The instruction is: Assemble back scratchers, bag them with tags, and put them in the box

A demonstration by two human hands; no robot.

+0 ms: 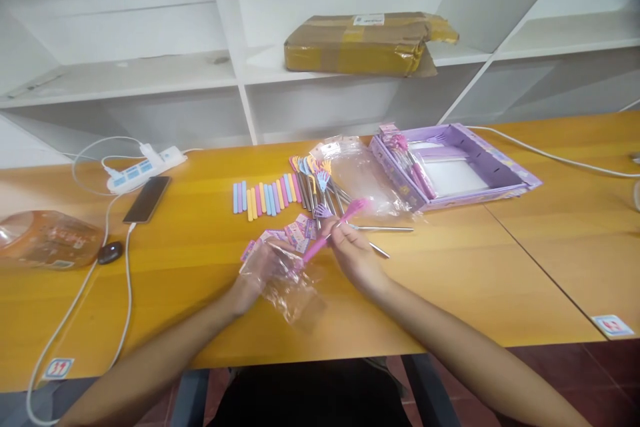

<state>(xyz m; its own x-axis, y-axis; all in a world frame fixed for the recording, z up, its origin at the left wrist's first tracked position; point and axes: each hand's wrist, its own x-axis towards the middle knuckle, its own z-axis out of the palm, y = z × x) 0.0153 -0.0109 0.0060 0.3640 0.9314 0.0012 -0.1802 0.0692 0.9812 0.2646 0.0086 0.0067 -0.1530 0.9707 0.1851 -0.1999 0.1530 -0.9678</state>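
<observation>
My right hand [353, 250] grips a pink back scratcher [357, 207] by its metal shaft, claw end up and to the right. Its pink handle end points down-left, at the mouth of a clear plastic bag [287, 293]; whether it is inside I cannot tell. My left hand [265, 270] holds that bag, its fingers partly hidden by the shiny film. Just beyond my hands lie several printed cards [297, 233] and a pile of metal-shafted back scratchers [313, 177] with yellow, blue and purple claws. A row of pastel handles [270, 199] lies left of the pile.
A purple display box [480, 147] holding a bagged pink back scratcher stands at back right, beside flat clear bags [357, 170]. Leftward are a phone [147, 199], a power strip [145, 170], cables and an orange packet [50, 240]. A cardboard box [355, 47] sits on the shelf.
</observation>
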